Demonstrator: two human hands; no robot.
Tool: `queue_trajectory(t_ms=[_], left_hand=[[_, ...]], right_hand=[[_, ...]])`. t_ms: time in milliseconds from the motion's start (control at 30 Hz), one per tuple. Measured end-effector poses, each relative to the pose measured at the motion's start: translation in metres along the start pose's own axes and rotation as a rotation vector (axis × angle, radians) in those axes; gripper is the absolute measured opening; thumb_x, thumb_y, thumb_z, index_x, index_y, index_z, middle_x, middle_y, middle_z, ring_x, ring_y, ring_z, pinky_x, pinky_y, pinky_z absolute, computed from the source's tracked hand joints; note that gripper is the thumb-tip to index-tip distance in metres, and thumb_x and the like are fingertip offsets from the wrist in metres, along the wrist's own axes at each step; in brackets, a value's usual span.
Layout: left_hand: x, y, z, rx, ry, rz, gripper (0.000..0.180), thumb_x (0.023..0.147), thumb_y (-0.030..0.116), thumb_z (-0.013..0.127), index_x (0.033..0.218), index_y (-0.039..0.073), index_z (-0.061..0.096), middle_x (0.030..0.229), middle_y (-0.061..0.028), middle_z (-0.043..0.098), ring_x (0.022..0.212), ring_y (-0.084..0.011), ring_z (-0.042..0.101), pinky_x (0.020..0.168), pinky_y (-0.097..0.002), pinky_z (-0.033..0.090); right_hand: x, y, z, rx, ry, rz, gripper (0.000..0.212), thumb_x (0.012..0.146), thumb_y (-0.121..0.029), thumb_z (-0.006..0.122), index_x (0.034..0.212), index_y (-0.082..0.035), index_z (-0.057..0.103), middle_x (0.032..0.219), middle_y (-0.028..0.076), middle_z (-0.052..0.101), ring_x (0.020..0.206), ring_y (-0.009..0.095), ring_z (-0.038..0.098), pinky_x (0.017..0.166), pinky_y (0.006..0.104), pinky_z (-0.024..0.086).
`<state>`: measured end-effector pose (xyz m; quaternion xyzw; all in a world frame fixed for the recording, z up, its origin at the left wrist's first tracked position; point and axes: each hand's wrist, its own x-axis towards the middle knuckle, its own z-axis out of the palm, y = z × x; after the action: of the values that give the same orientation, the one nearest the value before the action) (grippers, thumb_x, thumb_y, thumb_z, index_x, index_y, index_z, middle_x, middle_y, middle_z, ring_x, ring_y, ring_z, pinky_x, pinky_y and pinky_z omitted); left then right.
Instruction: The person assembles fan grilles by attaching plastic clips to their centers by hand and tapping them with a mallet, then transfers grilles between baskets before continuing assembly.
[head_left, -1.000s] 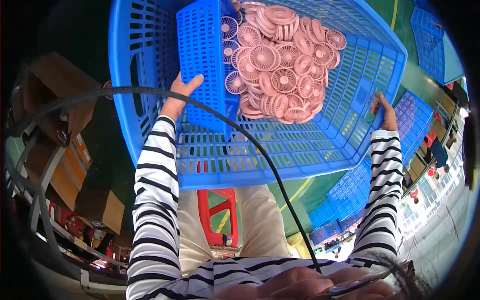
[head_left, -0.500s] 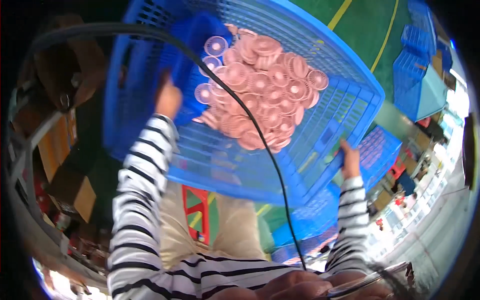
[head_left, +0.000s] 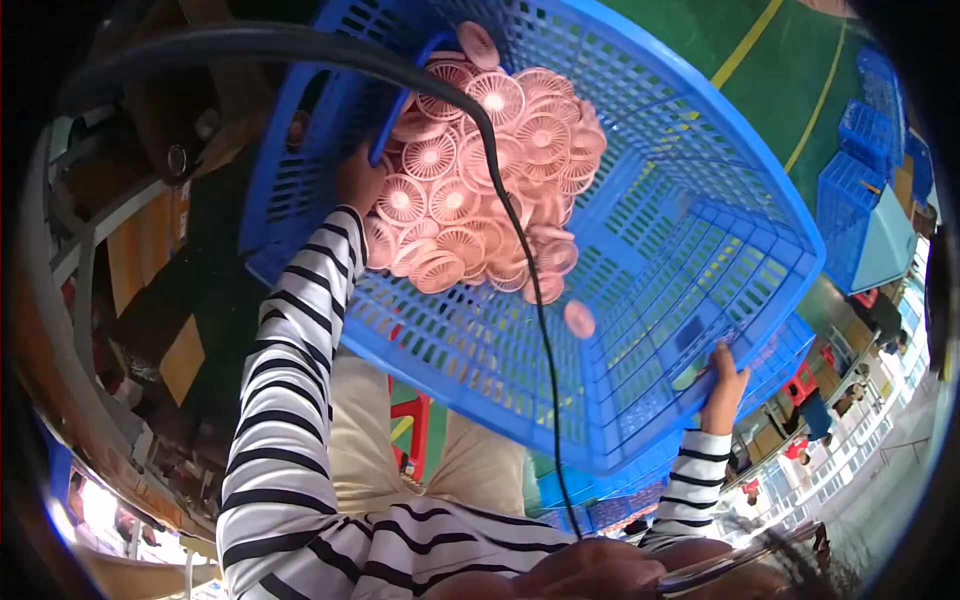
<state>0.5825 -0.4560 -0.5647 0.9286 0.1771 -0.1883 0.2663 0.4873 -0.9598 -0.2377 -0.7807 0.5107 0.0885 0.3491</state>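
Note:
A large blue slatted plastic basket (head_left: 640,420) is tilted in front of me. Inside lies a heap of pink round spoked plastic discs (head_left: 455,200), like small fan grilles. One loose disc (head_left: 578,318) sits apart, right of the heap. My left hand (head_left: 360,182) reaches inside at the heap's left edge and grips a smaller blue bin (head_left: 383,140), tipped on its side; discs hide much of it, and some fingers are hidden. On the right, my right hand (head_left: 725,385) is closed around the large basket's rim, with the thumb on top.
A black cable (head_left: 490,150) hangs across the view. Stacked blue crates (head_left: 845,200) stand at the far right, and a crate (head_left: 780,345) sits beyond my right hand. A red stool (head_left: 412,425) is between my legs. Cardboard boxes (head_left: 165,345) lie at the left.
The large basket has shifted right, its right side lower. The small bin has turned onto its side, discs have piled up leftward, and one disc has come loose to the right.

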Motion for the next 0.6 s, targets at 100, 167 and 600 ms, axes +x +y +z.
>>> queue_trajectory(t_ms=[100,167,600], left_hand=[[-0.009,0.020,0.005,0.108,0.011,-0.030,0.056,0.075,0.018,0.066,0.130,0.013,0.055,0.092,-0.0227,0.068,0.084,-0.0426,0.065,0.075,-0.0499,0.053],[0.001,0.010,0.002,0.284,-0.060,-0.155,0.048,0.074,0.016,0.062,0.121,0.010,0.061,0.091,-0.0232,0.068,0.083,-0.0425,0.066,0.075,-0.0500,0.054],[0.004,-0.020,-0.047,0.048,-0.124,0.012,0.024,0.068,0.015,0.061,0.083,-0.002,0.068,0.081,-0.0277,0.066,0.078,-0.0450,0.065,0.066,-0.0493,0.052]], right_hand=[[0.007,0.012,0.006,-0.015,0.026,0.039,0.023,0.085,-0.028,0.067,0.075,-0.008,0.059,0.066,-0.001,0.053,0.056,0.011,0.048,0.052,0.0266,0.036],[0.005,0.006,0.011,-0.004,0.019,0.052,0.023,0.085,-0.028,0.066,0.075,-0.009,0.059,0.065,0.000,0.054,0.053,0.011,0.048,0.049,0.0263,0.036],[0.013,0.024,0.007,0.086,-0.009,0.001,0.024,0.087,-0.028,0.068,0.080,-0.006,0.061,0.065,0.000,0.054,0.051,0.010,0.050,0.048,0.0249,0.038]])
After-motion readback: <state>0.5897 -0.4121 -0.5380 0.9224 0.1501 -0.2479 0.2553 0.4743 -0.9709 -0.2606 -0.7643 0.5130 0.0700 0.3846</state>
